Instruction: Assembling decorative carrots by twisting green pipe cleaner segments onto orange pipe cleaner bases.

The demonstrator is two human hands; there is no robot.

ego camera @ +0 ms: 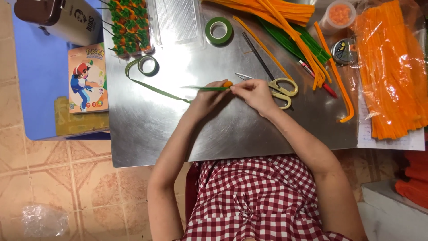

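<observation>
The left hand (206,95) is curled narrow, its fingers (218,85) pinched round a thin green-wrapped stem (206,89) that lies level above the shiny steel tabletop (178,129). A long strip of green floral tape (154,87) runs from that hand out to the left and loops back up to a small loose roll of the same green tape (147,65) lying flat on the metal. At the right end of the stem sits a small orange bud-shaped tip (228,84), right where the two hands meet. The right hand (255,93) is also closed tight, its fingertips (235,88) nipping the stem just beside the orange tip, so both hands grip the one piece near the middle of the table.

The stem looks slim and straight, green along its whole visible length, with the orange tip only partly showing between the fingers. How the tape sits on the stem under the fingers cannot be made out.

Just behind the right hand lies a pair of yellow-handled scissors (280,87), the lower handle loop partly covered by that hand. Further right, a single bent orange pipe cleaner (341,85) curves down the table, and a clear plastic bag full of orange pipe cleaners (392,67) is cut off by the right edge. Along the top edge, a tray of finished orange-and-green pieces (129,27) and a second, fuller roll of green tape (219,30) are near the table's far side.
</observation>
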